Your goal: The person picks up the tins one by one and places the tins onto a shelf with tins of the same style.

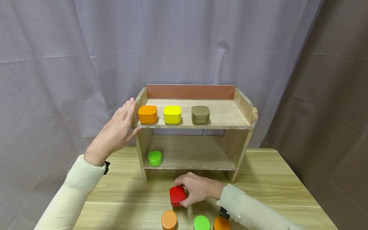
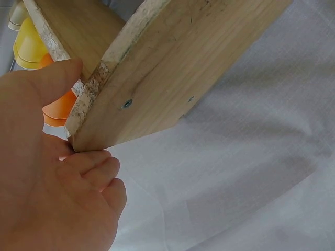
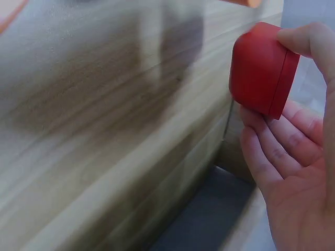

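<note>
A small red rounded box with a lid (image 1: 177, 196) is pinched between the thumb and fingers of my right hand (image 1: 198, 189). In the right wrist view the red box (image 3: 261, 70) is held clear of the table, its lid seam visible. My left hand (image 1: 115, 131) holds the upper left side of a two-tier wooden shelf (image 1: 189, 150). In the left wrist view, thumb and fingers of that hand (image 2: 68, 188) lie about the side panel's (image 2: 157, 78) edge. On the top tier stand orange (image 1: 148, 115), yellow (image 1: 172, 115) and olive-brown (image 1: 200, 115) boxes.
A round green container (image 1: 155, 158) sits at the left of the lower tier. Along the table's near side stand round containers: light orange (image 1: 169, 219), green (image 1: 202, 223) and darker orange (image 1: 222, 223), the last two cut off. A grey curtain (image 1: 184, 41) hangs behind.
</note>
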The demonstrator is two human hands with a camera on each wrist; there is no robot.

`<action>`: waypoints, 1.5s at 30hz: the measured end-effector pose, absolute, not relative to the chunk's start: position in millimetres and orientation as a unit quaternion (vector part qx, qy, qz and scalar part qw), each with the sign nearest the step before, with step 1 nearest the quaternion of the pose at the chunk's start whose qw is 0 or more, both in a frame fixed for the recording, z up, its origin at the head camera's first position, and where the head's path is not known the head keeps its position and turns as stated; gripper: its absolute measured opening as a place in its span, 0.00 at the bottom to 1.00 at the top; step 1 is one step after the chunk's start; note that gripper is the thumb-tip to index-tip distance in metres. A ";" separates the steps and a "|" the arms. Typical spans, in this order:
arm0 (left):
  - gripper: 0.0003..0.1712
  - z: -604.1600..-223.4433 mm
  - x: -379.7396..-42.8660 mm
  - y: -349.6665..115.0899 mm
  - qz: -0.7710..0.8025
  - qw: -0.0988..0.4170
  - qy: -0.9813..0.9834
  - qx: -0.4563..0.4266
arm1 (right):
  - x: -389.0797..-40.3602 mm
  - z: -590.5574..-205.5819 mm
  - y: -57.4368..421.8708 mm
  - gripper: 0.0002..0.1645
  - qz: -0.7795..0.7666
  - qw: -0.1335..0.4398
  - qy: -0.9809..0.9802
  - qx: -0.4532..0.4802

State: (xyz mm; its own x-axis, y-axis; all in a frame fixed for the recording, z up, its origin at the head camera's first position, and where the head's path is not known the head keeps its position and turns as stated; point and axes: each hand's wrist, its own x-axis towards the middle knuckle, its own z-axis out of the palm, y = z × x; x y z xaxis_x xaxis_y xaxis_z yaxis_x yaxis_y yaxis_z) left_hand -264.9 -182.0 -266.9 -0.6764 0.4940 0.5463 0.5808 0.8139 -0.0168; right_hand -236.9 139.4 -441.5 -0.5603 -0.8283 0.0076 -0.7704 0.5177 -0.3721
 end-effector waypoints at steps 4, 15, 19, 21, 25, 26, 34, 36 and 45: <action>0.51 -267.0 -264.7 -182.8 -0.080 0.268 -0.915 -0.290 | -230.1 -427.6 147.2 0.30 -0.156 0.078 0.866 -0.469; 0.51 -267.1 -266.2 -183.1 -0.082 0.268 -0.915 -0.290 | -212.7 -382.9 173.8 0.29 -0.159 0.091 0.865 -0.466; 0.52 -267.4 -266.4 -183.3 -0.079 0.266 -0.917 -0.287 | -207.7 -365.4 182.6 0.29 -0.163 0.077 0.862 -0.474; 0.52 -267.5 -266.3 -183.3 -0.077 0.266 -0.917 -0.287 | -205.0 -356.6 186.9 0.29 -0.160 0.068 0.861 -0.478; 0.52 -267.4 -265.9 -183.2 -0.075 0.270 -0.915 -0.291 | -200.3 -338.9 195.2 0.27 -0.150 0.052 0.862 -0.482; 0.51 -267.4 -265.9 -183.2 -0.075 0.272 -0.914 -0.291 | -199.3 -334.5 197.3 0.28 -0.147 0.048 0.863 -0.482; 0.51 -267.1 -266.1 -184.0 -0.073 0.278 -0.911 -0.295 | -197.2 -302.5 212.7 0.29 -0.139 0.029 0.867 -0.477; 0.51 -266.9 -266.0 -183.8 -0.074 0.275 -0.912 -0.295 | -197.9 -296.6 216.6 0.28 -0.150 0.025 0.863 -0.482; 0.52 -265.8 -265.3 -183.2 -0.071 0.273 -0.914 -0.292 | -204.9 -253.7 241.6 0.28 -0.146 -0.013 0.874 -0.464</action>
